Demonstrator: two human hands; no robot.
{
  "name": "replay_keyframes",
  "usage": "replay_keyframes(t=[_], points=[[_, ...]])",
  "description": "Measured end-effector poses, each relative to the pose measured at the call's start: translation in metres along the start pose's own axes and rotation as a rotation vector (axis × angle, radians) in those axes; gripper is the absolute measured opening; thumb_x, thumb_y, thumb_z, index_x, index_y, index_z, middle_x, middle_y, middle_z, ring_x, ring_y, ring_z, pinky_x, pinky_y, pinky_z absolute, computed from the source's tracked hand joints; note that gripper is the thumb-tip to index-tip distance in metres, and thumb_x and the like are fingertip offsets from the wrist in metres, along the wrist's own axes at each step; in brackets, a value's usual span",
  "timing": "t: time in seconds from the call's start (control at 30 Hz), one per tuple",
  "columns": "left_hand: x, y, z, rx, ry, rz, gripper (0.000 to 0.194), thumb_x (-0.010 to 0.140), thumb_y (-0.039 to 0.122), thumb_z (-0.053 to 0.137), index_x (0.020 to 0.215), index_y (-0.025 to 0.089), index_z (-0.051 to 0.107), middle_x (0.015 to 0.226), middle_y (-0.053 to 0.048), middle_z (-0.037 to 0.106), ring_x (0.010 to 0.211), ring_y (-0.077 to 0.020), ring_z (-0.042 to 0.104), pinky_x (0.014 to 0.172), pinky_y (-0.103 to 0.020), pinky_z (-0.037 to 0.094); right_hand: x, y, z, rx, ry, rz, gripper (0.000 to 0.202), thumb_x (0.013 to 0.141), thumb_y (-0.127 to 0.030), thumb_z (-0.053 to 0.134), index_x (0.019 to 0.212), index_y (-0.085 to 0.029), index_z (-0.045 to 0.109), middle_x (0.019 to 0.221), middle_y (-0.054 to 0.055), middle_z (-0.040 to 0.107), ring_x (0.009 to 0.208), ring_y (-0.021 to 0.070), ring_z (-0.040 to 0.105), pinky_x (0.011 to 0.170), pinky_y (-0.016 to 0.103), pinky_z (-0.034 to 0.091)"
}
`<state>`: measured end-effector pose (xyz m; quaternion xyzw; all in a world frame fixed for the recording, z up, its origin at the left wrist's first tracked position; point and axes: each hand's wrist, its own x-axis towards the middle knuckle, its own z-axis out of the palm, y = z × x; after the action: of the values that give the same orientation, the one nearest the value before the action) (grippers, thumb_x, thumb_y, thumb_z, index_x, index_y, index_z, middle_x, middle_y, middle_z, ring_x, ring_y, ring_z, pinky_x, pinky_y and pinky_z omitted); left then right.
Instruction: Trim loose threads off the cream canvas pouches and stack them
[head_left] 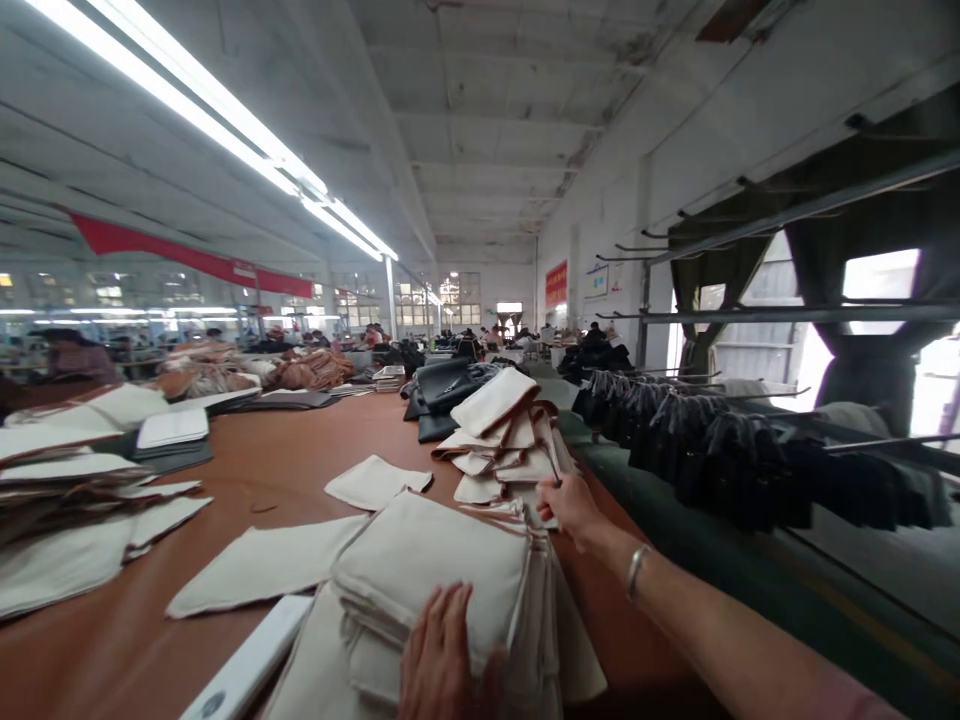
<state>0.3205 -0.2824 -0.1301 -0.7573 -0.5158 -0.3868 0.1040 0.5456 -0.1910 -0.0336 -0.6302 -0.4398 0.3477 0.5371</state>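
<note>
My left hand [439,650] lies with its fingers stretched out on the front of a thick stack of cream fabric pieces [442,550]. My right hand [574,510], with a bangle at the wrist, is closed at the far right corner of that stack. A slim dark tip pokes out of the fist; its kind cannot be made out. Just behind rises an untidy pile of cream pieces with brown edges [495,405]. Single cream pieces [262,560] lie flat to the left, beside a long white object [251,655] with a round dark mark.
A brown-covered table [277,480] spreads under everything. More cream pieces [67,550] are heaped at the left, brown bundles [307,368] farther back. Black folded goods [439,390] stand behind the pile. Along the right, a metal rack [750,318] and hanging dark items [697,450] border the aisle.
</note>
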Motion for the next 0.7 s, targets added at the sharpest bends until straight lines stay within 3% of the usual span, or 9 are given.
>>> replay_keyframes(t=[0.07, 0.13, 0.2, 0.3, 0.43, 0.53, 0.6, 0.7], points=[[0.016, 0.003, 0.021, 0.052, -0.134, 0.023, 0.057, 0.083, 0.032, 0.064, 0.134, 0.009, 0.057, 0.139, -0.018, 0.06, 0.135, -0.0359, 0.048, 0.11, -0.049, 0.044, -0.017, 0.034, 0.003, 0.012, -0.041, -0.009, 0.012, 0.089, -0.023, 0.065, 0.087, -0.011, 0.063, 0.065, -0.001, 0.063, 0.051, 0.011, 0.058, 0.042, 0.018, 0.042], [0.028, 0.01, 0.032, 0.104, -0.305, 0.016, 0.063, 0.079, 0.032, 0.067, 0.137, 0.01, 0.055, 0.145, -0.018, 0.055, 0.138, -0.0378, 0.044, 0.112, -0.05, 0.041, -0.033, 0.06, 0.002, 0.046, -0.056, -0.025, 0.014, 0.083, -0.026, 0.065, 0.082, -0.012, 0.062, 0.061, 0.0, 0.064, 0.049, 0.0123, 0.059, 0.035, 0.017, 0.033], [0.036, 0.019, 0.035, 0.16, -0.447, 0.008, 0.061, 0.079, 0.025, 0.066, 0.138, 0.012, 0.056, 0.148, -0.017, 0.052, 0.138, -0.0394, 0.043, 0.114, -0.05, 0.038, -0.042, 0.077, -0.003, 0.084, -0.047, -0.038, 0.021, 0.081, -0.034, 0.063, 0.084, -0.014, 0.061, 0.066, 0.002, 0.066, 0.052, 0.0138, 0.061, 0.033, 0.016, 0.03], [0.042, 0.03, 0.034, 0.202, -0.542, 0.009, 0.052, 0.084, 0.011, 0.055, 0.136, 0.01, 0.058, 0.146, -0.02, 0.052, 0.136, -0.0395, 0.045, 0.112, -0.048, 0.039, -0.047, 0.092, -0.012, 0.118, -0.019, -0.046, 0.032, 0.079, -0.044, 0.06, 0.088, -0.014, 0.06, 0.07, 0.005, 0.067, 0.054, 0.0151, 0.062, 0.033, 0.016, 0.032], [0.054, 0.035, 0.029, 0.196, -0.584, -0.019, 0.044, 0.085, -0.003, 0.039, 0.118, 0.009, 0.066, 0.13, -0.021, 0.064, 0.123, -0.0342, 0.059, 0.096, -0.041, 0.048, -0.055, 0.099, -0.016, 0.122, -0.01, -0.074, 0.035, 0.081, -0.046, 0.058, 0.091, -0.012, 0.061, 0.072, 0.007, 0.067, 0.055, 0.0167, 0.062, 0.035, 0.018, 0.033], [0.079, 0.023, 0.02, 0.168, -0.593, -0.11, 0.03, 0.092, 0.007, 0.038, 0.1, 0.012, 0.066, 0.098, -0.016, 0.074, 0.089, -0.0295, 0.072, 0.071, -0.034, 0.048, -0.068, 0.095, -0.009, 0.126, -0.041, -0.138, 0.031, 0.086, -0.042, 0.056, 0.095, -0.012, 0.062, 0.076, 0.008, 0.069, 0.06, 0.0183, 0.064, 0.046, 0.024, 0.044], [0.098, 0.008, 0.012, 0.141, -0.578, -0.183, 0.027, 0.096, 0.018, 0.037, 0.094, 0.015, 0.063, 0.088, -0.015, 0.074, 0.082, -0.0271, 0.071, 0.065, -0.03, 0.043, -0.075, 0.086, 0.002, 0.089, -0.096, -0.273, 0.023, 0.089, -0.034, 0.054, 0.095, -0.014, 0.063, 0.081, 0.009, 0.07, 0.069, 0.0196, 0.067, 0.061, 0.028, 0.051], [0.113, -0.012, 0.005, 0.071, -0.589, -0.233, 0.028, 0.095, 0.018, 0.035, 0.083, 0.017, 0.06, 0.078, -0.009, 0.072, 0.075, -0.0205, 0.067, 0.061, -0.026, 0.036, -0.081, 0.065, 0.022, -0.127, -0.208, -0.599, 0.016, 0.087, -0.014, 0.051, 0.09, -0.016, 0.066, 0.089, 0.008, 0.068, 0.083, 0.02, 0.066, 0.077, 0.03, 0.05]])
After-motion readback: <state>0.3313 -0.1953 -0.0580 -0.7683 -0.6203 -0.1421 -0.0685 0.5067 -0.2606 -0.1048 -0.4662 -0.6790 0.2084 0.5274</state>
